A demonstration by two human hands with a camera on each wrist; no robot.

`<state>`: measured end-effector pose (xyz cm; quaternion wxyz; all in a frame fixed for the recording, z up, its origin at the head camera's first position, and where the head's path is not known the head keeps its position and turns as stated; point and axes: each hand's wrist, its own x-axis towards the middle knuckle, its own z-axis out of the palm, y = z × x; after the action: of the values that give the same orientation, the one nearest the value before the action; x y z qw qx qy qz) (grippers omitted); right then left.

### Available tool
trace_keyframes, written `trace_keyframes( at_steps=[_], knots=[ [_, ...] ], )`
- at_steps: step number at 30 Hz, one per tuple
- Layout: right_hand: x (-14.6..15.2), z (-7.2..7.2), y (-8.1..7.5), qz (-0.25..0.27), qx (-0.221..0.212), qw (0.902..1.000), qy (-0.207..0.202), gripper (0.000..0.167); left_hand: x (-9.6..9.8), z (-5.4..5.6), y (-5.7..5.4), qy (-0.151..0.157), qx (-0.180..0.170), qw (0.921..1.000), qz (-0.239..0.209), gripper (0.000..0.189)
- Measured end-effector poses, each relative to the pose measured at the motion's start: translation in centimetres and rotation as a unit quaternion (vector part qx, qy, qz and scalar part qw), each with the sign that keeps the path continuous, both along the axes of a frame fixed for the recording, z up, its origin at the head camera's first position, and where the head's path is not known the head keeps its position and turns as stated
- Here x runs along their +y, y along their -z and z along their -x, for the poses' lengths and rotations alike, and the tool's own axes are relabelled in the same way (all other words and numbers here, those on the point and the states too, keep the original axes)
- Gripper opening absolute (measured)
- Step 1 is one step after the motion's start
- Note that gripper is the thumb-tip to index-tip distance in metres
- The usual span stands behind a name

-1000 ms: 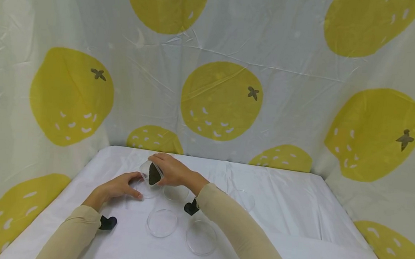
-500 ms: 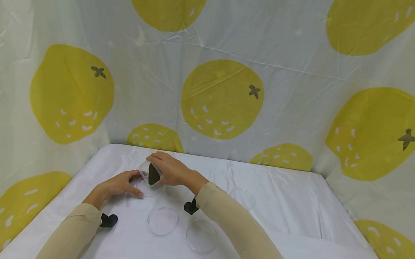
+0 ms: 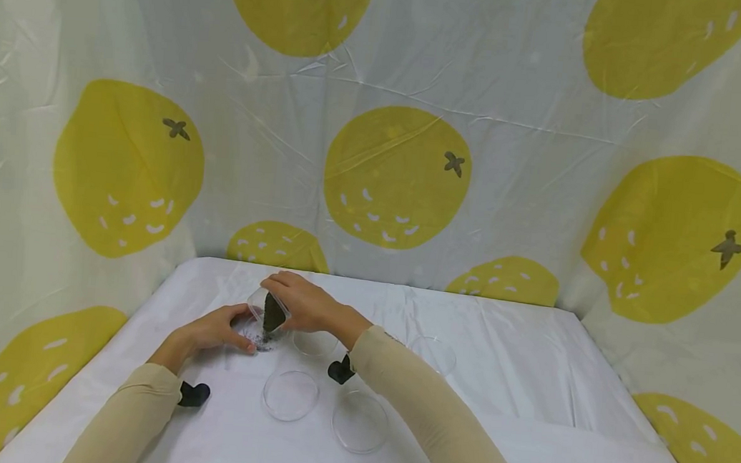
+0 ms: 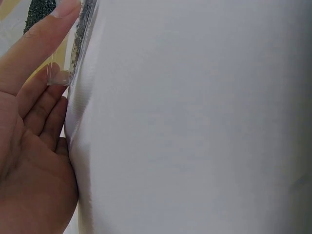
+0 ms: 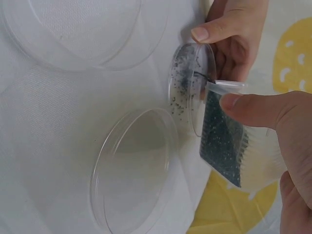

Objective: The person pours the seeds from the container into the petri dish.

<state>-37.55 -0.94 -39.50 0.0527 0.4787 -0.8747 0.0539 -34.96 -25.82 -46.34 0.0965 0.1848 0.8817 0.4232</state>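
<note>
My right hand grips a clear, angular plastic container tilted on its side. Dark green granules fill much of it, and a thin dark stream runs out at its lip. Under that lip lies a clear petri dish with dark grains scattered over its bottom. My left hand holds this dish at its side, thumb near the rim and the other fingers on the far side. In the left wrist view, the dish edge shows between thumb and fingers.
A bare petri dish stands just right of the one being held. Nearer the front lie two more clear round dishes or lids, and another sits farther right. White cloth covers the table; a lemon-print curtain hangs behind.
Dark granules now fall from the container and lie scattered in the petri dish, which looked bare before. Both hands stay nearly in place.
</note>
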Motion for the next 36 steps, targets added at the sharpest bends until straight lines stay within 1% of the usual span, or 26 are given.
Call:
trace_keyframes(
  at_steps=[11, 21, 28, 36],
  knots=[
    [-0.13, -0.03, 0.05, -0.006, -0.004, 1.0000, 0.004, 0.094, 0.06, -0.12, -0.10, -0.003, -0.010, 0.9999, 0.003, 0.076],
    [-0.15, -0.11, -0.05, -0.009, 0.003, 0.9999, 0.007, 0.095, 0.00, -0.06, -0.11, 0.000, -0.006, 1.0000, -0.004, 0.072],
    [-0.28, -0.17, -0.05, -0.011, 0.009, 0.9999, 0.005, 0.095, 0.08, -0.20, -0.08, -0.007, -0.016, 0.9998, -0.011, 0.074],
    [-0.20, -0.25, -0.08, -0.014, 0.009, 0.9998, 0.011, 0.095, 0.17, -0.22, -0.07, -0.007, -0.015, 0.9998, -0.011, 0.075]
  ],
)
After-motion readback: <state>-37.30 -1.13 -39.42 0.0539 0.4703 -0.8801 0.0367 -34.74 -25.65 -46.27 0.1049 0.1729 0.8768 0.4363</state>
